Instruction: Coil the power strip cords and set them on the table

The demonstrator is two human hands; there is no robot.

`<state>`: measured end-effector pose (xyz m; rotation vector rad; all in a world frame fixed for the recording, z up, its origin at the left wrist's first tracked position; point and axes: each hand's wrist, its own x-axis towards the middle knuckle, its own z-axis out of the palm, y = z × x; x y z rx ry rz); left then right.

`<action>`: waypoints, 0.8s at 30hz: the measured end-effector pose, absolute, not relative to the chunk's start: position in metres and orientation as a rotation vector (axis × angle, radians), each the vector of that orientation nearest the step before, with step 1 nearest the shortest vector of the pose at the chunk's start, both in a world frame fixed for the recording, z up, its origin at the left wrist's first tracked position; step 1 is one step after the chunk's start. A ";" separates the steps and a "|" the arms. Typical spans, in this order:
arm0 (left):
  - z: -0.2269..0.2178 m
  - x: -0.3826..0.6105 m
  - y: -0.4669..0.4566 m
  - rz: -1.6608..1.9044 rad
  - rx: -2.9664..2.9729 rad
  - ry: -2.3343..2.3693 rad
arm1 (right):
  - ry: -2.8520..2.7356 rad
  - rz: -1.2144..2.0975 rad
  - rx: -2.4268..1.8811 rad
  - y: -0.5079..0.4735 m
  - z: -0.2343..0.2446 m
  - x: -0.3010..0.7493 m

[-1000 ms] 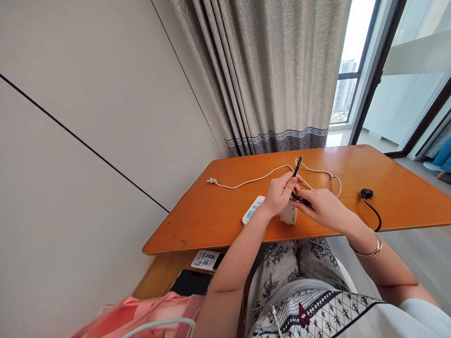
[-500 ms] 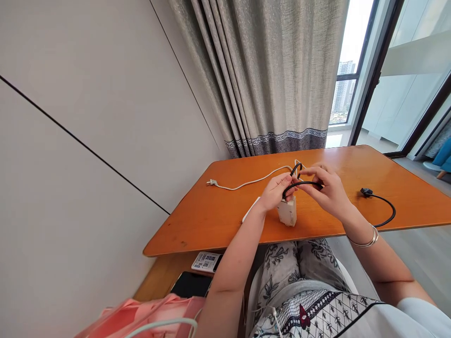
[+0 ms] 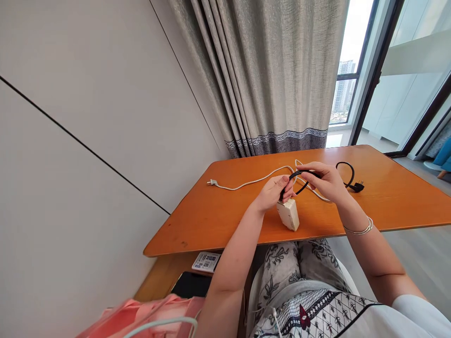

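Observation:
My left hand pinches a black power cord close to a white box-shaped power adapter, which hangs just below those fingers. Over to the right, my right hand has its thumb and fingers closed on a looped stretch of the same cord. From behind my right hand the cord curves out to a black plug with prongs showing. A white cable lies on the table and passes behind both hands. At its left end is a white plug.
The orange wooden table spans the view, its front edge near my lap. Below its left side are a black phone, a white printed card or box and a pink bag. A grey curtain hangs behind.
The black plug has swung from the table's right side inward to near my right wrist. My right hand has pulled the cord loop flatter, and the adapter has shifted slightly right and down.

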<state>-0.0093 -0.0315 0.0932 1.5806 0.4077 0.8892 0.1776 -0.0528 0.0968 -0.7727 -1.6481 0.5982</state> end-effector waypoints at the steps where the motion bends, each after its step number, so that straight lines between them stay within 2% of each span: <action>1: 0.096 -0.010 -0.032 0.869 1.582 0.416 | -1.634 0.563 -0.788 -0.052 0.097 0.178; 11: 0.113 -0.007 -0.050 0.873 1.393 0.512 | -1.552 0.475 -0.820 -0.050 0.094 0.175; 24: 0.109 -0.010 -0.045 0.838 1.166 0.394 | -1.575 0.732 -0.757 -0.046 0.073 0.183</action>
